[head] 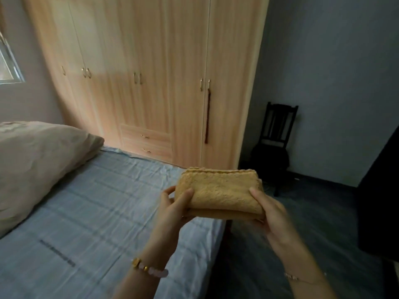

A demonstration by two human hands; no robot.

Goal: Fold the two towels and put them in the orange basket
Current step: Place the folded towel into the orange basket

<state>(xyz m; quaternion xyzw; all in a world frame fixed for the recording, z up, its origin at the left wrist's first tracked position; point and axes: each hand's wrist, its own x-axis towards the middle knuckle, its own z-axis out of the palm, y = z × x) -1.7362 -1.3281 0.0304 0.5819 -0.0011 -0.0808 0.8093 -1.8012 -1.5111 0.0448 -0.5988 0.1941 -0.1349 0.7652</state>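
On my feed a big light-wood wardrobe (151,83) fills the back of the rm: tall doors w/ small metal handles, two drawers (145,143) low in its mid section. A dark red cord (208,117) hangs by the handles of its right-hand door pair. The wardrobe's lower doors look brighter than the upper ones.

Left of the wardrobe I see a pale wall (32,100) w/ the edge of a window (8,61), daylight in it. In front of the wardrobe is a bed (97,212) w/ a creased blue sheet and a beige pillow (32,165) on the window side.

Right of the wardrobe there's a grey-blue wall (334,72), w/ a dark wooden chair (276,134) against it, near the wardrobe's corner. Dark floor (313,212) runs from the wardrobe's base past the chair. Far right of the wardrobe there's a black shape (380,201) at the frame edge, can't tell what.
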